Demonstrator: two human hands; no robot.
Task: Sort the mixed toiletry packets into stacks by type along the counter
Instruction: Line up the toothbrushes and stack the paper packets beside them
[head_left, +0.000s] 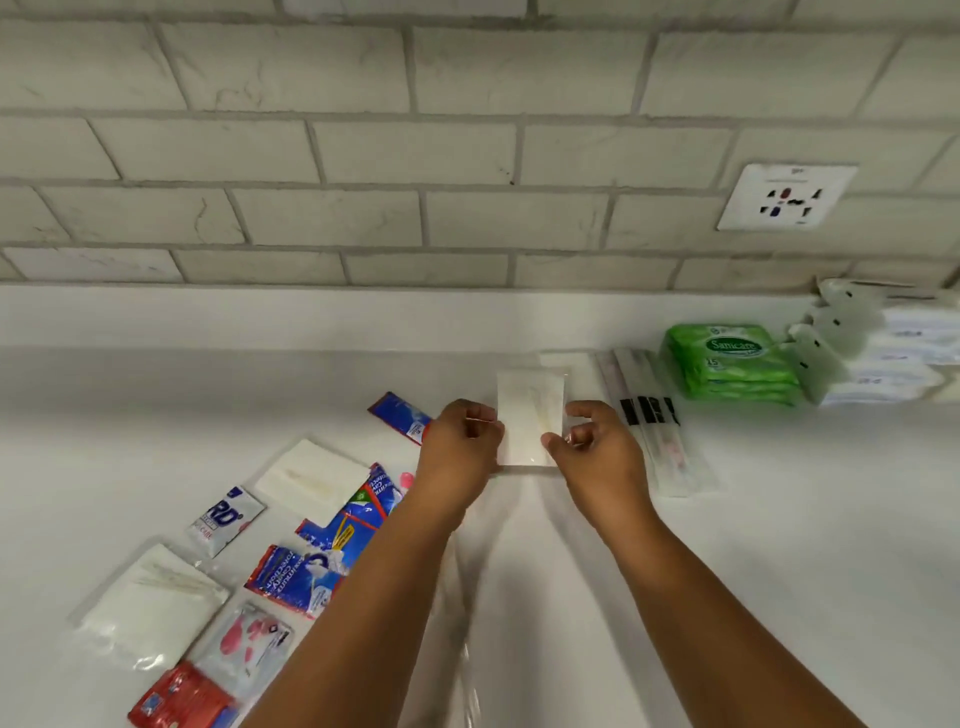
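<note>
Both forearms enter from bottom centre and converge mid-frame, bare, angled inward. Left hand (460, 449) has fingers curled, pinching the left edge of a clear packet of white cotton pads (530, 423); right hand (592, 447) pinches its right edge between thumb and bent fingers. Packet is upright in the frame, between the two hands, centre of the white counter (779, 545); whether it touches the counter I cannot tell.

Just right of the right hand: clear long sleeves with black bands (652, 415), lying side by side. Further right, a stack of green Sanicare wipe packs (732, 364), then a stack of white packets (883, 348) at the right edge, against the wall.

Left of the hands, unsorted mix: blue-red sachet (400, 415) partly behind the left hand, another white pad packet (311, 478), blue toothpaste sachets (358, 514), a white sachet with blue "RD" lettering (224, 519), a large white pad packet (150, 603) at lower left, a clear sachet with pink shapes (249, 644), a red sachet (182, 701) at the bottom edge.

Grey brick-tile wall (363, 156) fills the upper frame, with a white socket plate (787, 197) at upper right.
</note>
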